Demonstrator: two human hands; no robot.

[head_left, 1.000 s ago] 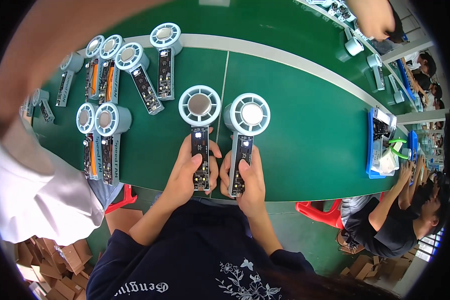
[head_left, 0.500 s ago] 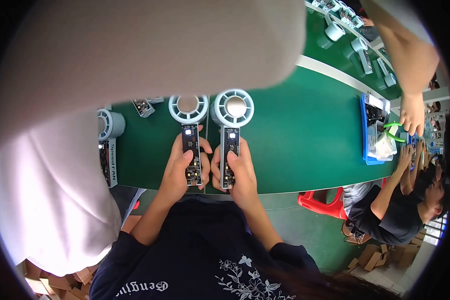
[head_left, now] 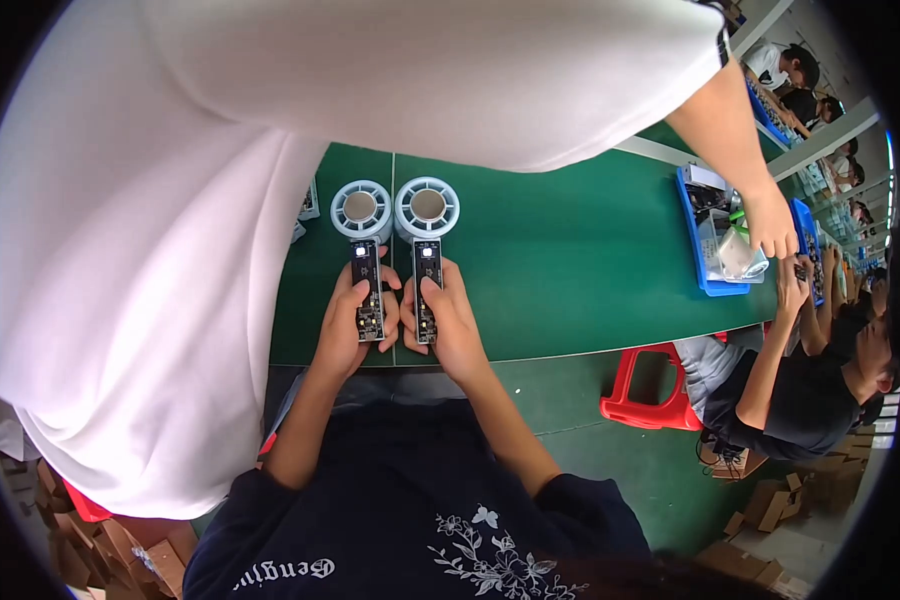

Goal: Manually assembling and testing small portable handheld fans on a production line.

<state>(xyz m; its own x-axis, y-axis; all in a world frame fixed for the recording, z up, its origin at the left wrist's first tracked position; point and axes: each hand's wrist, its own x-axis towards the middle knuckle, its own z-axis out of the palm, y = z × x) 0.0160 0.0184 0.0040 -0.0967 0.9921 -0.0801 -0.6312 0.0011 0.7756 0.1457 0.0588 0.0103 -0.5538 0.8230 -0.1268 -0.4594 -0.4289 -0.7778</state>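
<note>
Two pale blue handheld fans stand side by side over the green table's near edge, round heads pointing away from me. My left hand [head_left: 342,325] is closed around the handle of the left fan [head_left: 361,207], its thumb on the exposed black circuit board [head_left: 368,275]. In the same way my right hand [head_left: 457,320] grips the right fan [head_left: 428,205], thumb resting on its circuit board [head_left: 427,280]. A white light glows near the top of each board. The handles' undersides are hidden by my fingers.
A person's white sleeve [head_left: 450,80] crosses above the green table [head_left: 550,270]; that person's hand [head_left: 770,220] reaches beside a blue tray [head_left: 690,215] of parts at the right. A red stool [head_left: 625,400] and a seated co-worker [head_left: 780,390] are there too. Cardboard boxes [head_left: 165,560] lie lower left.
The white-sleeved person has shifted across the view, now covering the fan and parts at the left. Both fans remain in my hands, slightly further left in the picture and closer together.
</note>
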